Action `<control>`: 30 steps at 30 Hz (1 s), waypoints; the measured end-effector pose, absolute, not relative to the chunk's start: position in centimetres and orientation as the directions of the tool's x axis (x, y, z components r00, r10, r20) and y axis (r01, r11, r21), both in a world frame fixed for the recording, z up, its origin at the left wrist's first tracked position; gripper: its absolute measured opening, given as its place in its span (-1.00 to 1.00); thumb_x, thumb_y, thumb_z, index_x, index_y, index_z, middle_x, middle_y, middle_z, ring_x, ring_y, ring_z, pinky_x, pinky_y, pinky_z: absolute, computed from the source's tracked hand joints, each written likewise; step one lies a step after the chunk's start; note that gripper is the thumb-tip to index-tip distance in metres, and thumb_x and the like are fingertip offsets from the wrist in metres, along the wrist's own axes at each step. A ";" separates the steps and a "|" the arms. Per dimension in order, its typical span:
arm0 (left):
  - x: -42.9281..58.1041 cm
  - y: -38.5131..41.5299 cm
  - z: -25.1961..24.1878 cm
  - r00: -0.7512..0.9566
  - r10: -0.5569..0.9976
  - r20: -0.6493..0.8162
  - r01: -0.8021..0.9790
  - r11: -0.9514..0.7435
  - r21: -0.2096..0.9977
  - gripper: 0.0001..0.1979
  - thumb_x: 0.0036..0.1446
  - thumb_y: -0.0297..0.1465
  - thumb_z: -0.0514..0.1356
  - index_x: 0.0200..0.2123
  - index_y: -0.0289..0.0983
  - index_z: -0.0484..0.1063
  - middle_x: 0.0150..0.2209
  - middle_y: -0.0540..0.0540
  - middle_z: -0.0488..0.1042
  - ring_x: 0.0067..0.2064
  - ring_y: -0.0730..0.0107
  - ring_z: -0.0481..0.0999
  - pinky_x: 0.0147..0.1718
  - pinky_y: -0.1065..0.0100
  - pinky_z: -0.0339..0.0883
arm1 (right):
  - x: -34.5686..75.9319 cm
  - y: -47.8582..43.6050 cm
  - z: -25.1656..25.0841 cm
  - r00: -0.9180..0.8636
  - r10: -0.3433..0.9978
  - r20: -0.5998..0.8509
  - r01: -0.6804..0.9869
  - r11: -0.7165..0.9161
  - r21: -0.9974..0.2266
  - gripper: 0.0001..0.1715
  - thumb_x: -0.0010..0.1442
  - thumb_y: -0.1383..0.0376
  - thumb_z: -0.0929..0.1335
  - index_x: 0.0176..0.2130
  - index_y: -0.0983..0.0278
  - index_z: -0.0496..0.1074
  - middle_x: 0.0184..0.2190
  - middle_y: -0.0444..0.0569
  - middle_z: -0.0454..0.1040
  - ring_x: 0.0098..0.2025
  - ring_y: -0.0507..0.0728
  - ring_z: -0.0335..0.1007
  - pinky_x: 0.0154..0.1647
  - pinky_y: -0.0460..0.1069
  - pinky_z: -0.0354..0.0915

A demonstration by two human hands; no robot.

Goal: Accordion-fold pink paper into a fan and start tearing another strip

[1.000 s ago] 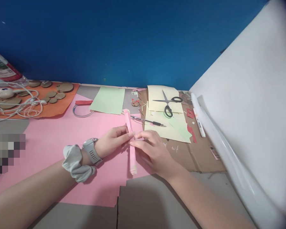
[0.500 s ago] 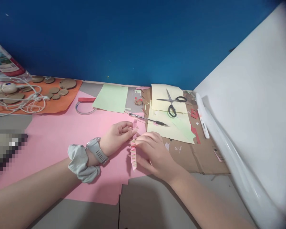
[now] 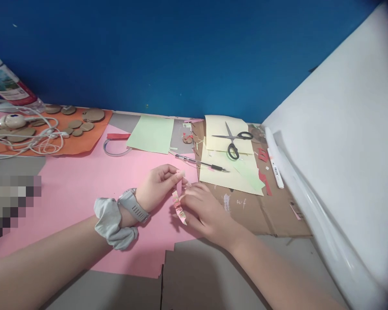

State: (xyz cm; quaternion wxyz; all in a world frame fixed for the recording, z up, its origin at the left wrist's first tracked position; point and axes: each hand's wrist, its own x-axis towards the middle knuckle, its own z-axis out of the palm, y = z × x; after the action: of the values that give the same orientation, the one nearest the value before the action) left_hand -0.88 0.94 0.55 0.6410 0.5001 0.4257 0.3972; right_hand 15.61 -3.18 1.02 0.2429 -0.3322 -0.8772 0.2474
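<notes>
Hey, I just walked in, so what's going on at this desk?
A person is working on a partly pleated pink paper strip with both hands, above a pink sheet. The left hand pinches its flat upper end, while the right hand is at the pleated part. Beyond them, scissors lie open on pale yellow paper, near a pen.
</notes>
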 end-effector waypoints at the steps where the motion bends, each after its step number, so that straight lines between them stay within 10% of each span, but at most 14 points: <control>1: -0.9 0.9 0.6 0.315 0.937 -0.153 -0.070 0.184 0.981 -0.73 0.09 -0.21 0.21 -0.40 -0.32 0.32 -0.47 -0.07 0.55 -0.44 0.44 0.51 -0.38 0.39 0.37 | 15.6 -3.2 1.1 -0.644 0.719 0.261 0.463 0.638 -0.616 -0.81 0.28 0.29 0.20 -0.30 0.27 0.34 -0.39 -0.08 0.39 -0.26 0.08 0.26 -0.11 0.05 0.12; 30: -0.7 0.8 0.2 0.215 0.973 -0.083 0.038 0.076 0.996 -0.74 0.14 -0.19 0.14 -0.36 -0.29 0.26 -0.43 -0.07 0.54 -0.57 0.45 0.49 -0.56 0.39 0.39 | 13.9 -5.0 1.2 -0.844 0.441 0.304 0.357 0.887 -0.294 -0.74 0.30 0.26 0.23 -0.05 0.25 0.38 -0.16 -0.06 0.48 -0.08 0.04 0.26 -0.09 -0.02 0.12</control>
State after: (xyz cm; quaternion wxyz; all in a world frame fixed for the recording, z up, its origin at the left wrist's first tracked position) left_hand -0.68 0.78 0.20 0.5636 0.5384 0.4696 0.4146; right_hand 13.94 -4.97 1.23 0.1845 -0.2091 -0.9536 0.1138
